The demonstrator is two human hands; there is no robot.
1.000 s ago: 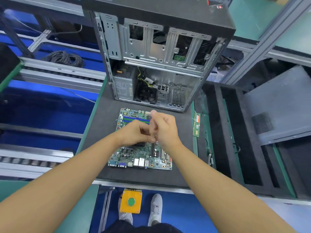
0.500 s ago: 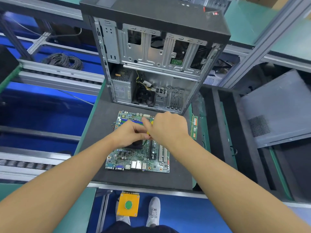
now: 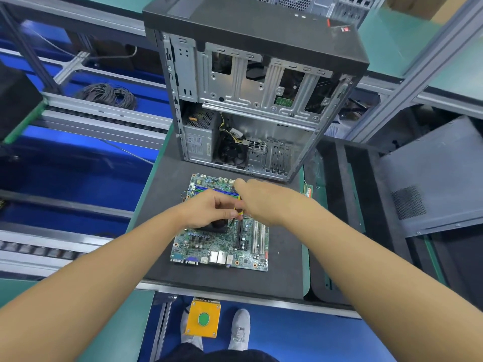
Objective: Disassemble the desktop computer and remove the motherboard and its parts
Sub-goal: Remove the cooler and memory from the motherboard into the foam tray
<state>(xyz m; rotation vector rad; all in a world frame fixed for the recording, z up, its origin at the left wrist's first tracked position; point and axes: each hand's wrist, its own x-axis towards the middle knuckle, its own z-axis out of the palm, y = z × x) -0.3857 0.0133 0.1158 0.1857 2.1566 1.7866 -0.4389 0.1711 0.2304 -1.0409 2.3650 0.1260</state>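
The green motherboard (image 3: 222, 248) lies flat on the black mat (image 3: 285, 259) in front of the open computer case (image 3: 251, 100). Both hands meet above the board's middle. My left hand (image 3: 209, 210) hovers over the black CPU fan (image 3: 218, 228), its fingertips pinched on a small yellow tool (image 3: 238, 210). My right hand (image 3: 261, 199) is curled beside it, palm down, closed around the same tool. Most of the tool is hidden between the hands. Blue memory slots (image 3: 209, 189) show behind the left hand.
A loose memory stick (image 3: 308, 191) lies at the mat's right edge. The grey side panel (image 3: 431, 178) rests in the black tray at right. A yellow box with a green button (image 3: 202, 319) hangs below the table edge. A cable coil (image 3: 107, 95) sits at back left.
Both hands have dropped lower onto the board and moved slightly away from me. The right hand has turned palm down over the left fingertips.
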